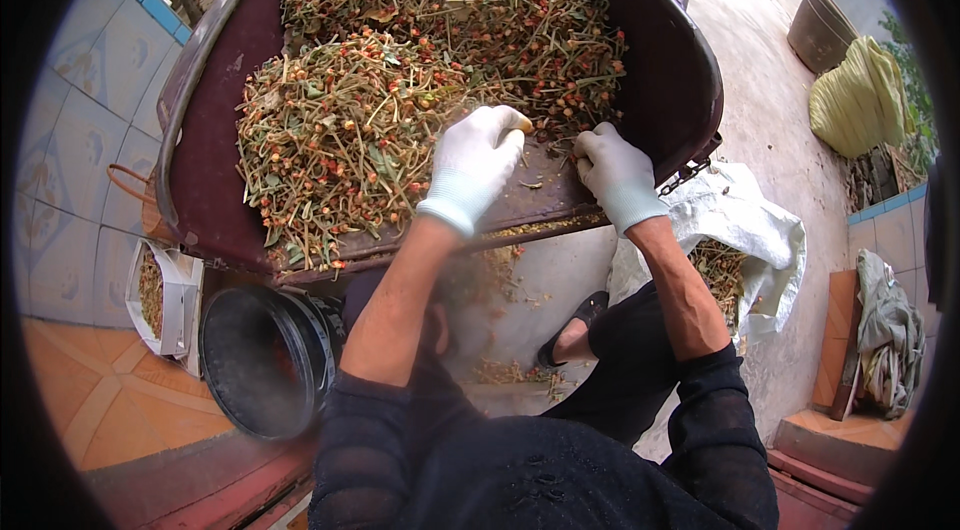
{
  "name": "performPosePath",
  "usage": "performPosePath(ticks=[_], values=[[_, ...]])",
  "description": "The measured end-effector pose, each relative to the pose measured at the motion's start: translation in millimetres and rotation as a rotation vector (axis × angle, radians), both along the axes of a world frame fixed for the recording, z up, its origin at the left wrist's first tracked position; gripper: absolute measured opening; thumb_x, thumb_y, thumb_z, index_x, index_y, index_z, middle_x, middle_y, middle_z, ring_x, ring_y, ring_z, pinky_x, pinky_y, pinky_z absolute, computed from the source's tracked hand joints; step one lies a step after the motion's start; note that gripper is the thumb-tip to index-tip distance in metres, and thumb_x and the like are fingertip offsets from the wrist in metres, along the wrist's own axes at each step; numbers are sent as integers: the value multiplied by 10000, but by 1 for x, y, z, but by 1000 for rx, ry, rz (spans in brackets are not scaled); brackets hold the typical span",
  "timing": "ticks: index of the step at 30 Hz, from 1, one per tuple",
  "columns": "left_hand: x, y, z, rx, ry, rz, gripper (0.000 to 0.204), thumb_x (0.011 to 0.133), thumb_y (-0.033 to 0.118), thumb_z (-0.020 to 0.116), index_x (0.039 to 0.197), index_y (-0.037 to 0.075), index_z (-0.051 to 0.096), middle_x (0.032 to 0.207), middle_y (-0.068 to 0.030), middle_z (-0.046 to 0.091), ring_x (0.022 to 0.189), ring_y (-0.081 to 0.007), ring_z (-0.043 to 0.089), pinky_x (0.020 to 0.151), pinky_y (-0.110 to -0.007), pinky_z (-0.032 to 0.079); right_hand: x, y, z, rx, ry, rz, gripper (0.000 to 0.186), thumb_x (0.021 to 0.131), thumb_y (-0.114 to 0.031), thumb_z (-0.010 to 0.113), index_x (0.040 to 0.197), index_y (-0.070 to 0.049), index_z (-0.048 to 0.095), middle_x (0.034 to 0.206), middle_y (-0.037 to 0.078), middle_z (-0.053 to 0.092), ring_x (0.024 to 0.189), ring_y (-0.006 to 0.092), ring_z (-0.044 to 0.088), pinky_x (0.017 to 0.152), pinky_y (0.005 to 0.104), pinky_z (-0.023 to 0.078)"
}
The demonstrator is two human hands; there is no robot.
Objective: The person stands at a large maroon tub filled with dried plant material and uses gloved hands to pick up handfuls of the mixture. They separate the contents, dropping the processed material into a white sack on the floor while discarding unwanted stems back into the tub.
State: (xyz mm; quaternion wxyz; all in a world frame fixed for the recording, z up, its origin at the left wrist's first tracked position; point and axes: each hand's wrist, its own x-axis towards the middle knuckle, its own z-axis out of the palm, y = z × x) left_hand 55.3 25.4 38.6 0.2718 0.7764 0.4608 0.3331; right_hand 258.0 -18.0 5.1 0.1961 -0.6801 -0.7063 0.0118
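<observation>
My left grip [500, 142], white-gloved, is curled narrow just inside the near edge of the maroon cart bed [215, 155]; my right grip [612, 170] is curled too, by the near right corner — whether either holds anything, I cannot tell. The heap of dry stems [340, 135] with red bits lies from the near left corner toward the far edge.

Bright daylight, glare on concrete [745, 25], bent fisheye edges, hazy lower middle.

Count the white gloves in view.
2: one on the left hand, by the plant pile; one on the right hand, near the right wall of the maroon container. Others could be hidden.
</observation>
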Motion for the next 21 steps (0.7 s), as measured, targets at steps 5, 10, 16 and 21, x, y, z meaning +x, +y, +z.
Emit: performPosePath(ticks=[5,10,16,21], values=[[0,-3,2,-29,-55,-8,215,888,159,605,1053,57,697,987,-108,708,877,-212,684,794,-318,526,5,8,-1,141,308,154,59,843,-94,656,893,-73,635,891,114,610,750,309,627,668,400,503],[6,-5,3,-349,-242,-68,300,927,174,605,1189,33,639,995,-64,692,799,-90,635,659,-255,521,-9,3,25,-49,874,87,61,907,-77,641,962,-51,645,764,33,627,588,124,561,539,266,430],[8,-11,17,-602,-512,-186,346,946,207,622,1239,23,608,1001,-25,667,734,-56,604,621,-205,508,-14,-3,53,-328,1216,40,176,947,-176,622,1060,-42,641,717,-13,580,495,29,453,411,194,300],[6,-12,19,-626,-516,-158,276,944,216,642,1153,35,640,944,-13,666,747,-45,602,602,-197,505,-15,-3,53,-375,1177,41,199,925,-189,642,1068,-52,655,763,-6,614,547,43,506,451,197,360]])
